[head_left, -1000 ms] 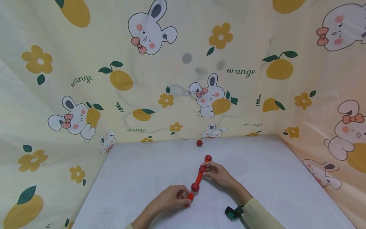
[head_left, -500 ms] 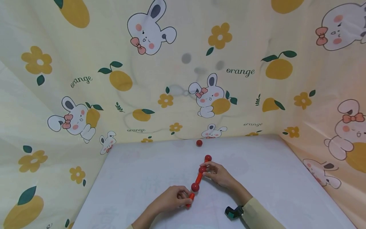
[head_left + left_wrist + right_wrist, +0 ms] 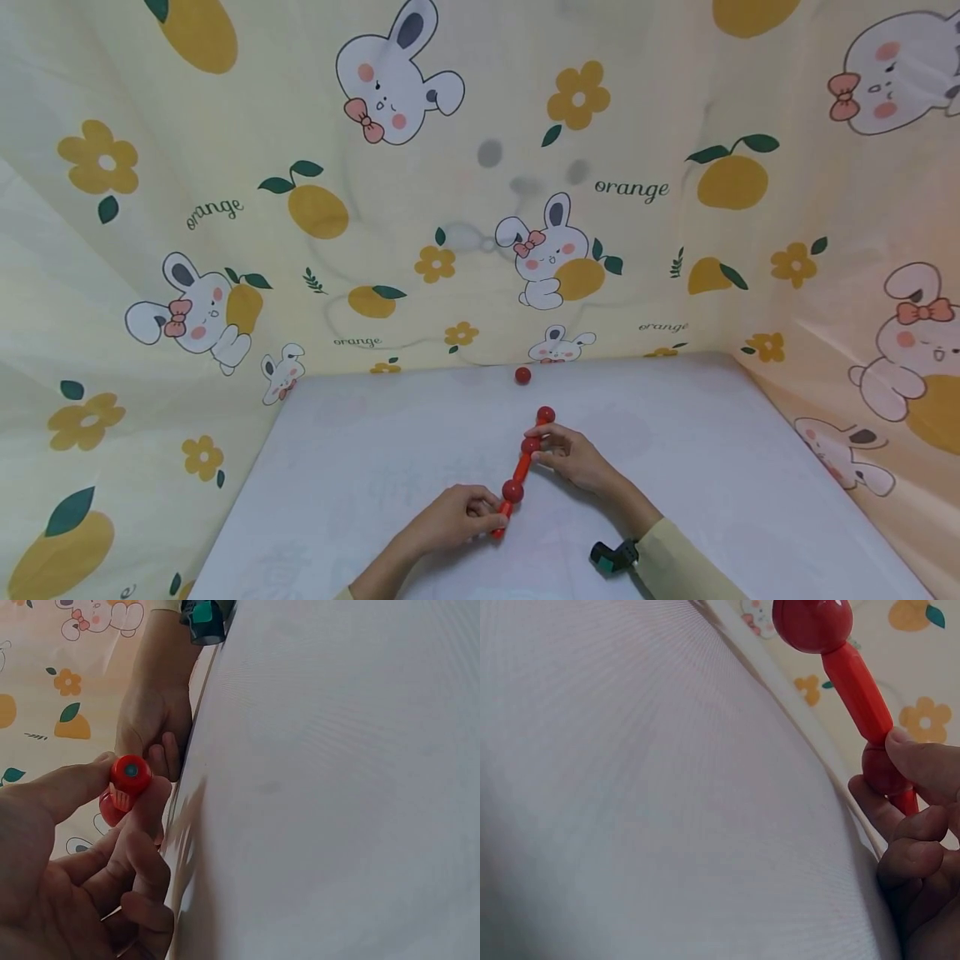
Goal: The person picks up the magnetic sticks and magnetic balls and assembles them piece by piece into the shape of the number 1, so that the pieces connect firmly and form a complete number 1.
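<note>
A chain of red balls and orange-red rods runs diagonally over the white table in the head view. My right hand (image 3: 576,457) pinches its middle ball (image 3: 885,769) between thumb and fingers. From there one rod (image 3: 859,694) leads to the nearest ball (image 3: 513,492), and a shorter stretch of rod leads to the far ball (image 3: 546,414). My left hand (image 3: 453,518) pinches another red rod (image 3: 505,510) by its lower part. That rod's upper end meets the nearest ball. In the left wrist view its end face (image 3: 132,771) shows a small bluish-green centre.
A loose red ball (image 3: 522,376) lies near the back edge of the white table (image 3: 360,433). Behind and beside the table hangs a printed cloth (image 3: 465,200) with rabbits and oranges. A dark device (image 3: 613,557) is strapped to the right wrist.
The left hand's rod has turned more in line with the chain and moved up against the nearest ball, closing the gap. The right hand has kept its place on the middle ball.
</note>
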`<state>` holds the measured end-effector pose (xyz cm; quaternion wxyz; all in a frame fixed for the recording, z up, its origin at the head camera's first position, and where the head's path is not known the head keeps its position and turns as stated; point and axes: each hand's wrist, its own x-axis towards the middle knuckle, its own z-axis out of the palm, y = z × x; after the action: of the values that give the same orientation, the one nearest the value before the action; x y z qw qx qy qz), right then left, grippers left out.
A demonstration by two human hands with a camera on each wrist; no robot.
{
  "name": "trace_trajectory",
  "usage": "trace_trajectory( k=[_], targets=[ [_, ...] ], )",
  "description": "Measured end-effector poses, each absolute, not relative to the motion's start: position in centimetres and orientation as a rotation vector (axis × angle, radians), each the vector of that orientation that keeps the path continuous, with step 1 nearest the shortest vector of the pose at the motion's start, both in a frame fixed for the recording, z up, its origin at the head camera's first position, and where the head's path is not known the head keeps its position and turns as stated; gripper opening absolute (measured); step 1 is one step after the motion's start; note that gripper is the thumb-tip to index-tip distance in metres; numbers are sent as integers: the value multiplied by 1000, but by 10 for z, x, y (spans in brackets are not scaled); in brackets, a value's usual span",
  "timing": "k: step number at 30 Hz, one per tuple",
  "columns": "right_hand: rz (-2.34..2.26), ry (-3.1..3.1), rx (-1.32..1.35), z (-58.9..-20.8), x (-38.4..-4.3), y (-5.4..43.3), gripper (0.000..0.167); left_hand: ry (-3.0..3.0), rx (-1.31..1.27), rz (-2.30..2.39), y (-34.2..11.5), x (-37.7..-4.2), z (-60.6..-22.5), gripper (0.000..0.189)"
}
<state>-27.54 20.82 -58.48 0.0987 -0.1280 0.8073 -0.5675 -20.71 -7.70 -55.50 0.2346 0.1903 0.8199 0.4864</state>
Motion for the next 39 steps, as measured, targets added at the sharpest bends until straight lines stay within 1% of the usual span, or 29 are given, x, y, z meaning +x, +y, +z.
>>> trace_trajectory(
  k=[8, 24, 39],
  targets=[
    [-1664, 2391, -422, -587, -276, 210, 41, 2211, 521, 1367, -79, -209, -556, 16],
    [-1651, 2407, -425, -588, -277, 210, 41, 2191, 489, 1357, -80, -207, -558, 13],
    [-1659, 2413, -434, -588, -277, 210, 40, 2349, 515, 1239, -79, -203, -556, 13]
  ],
)
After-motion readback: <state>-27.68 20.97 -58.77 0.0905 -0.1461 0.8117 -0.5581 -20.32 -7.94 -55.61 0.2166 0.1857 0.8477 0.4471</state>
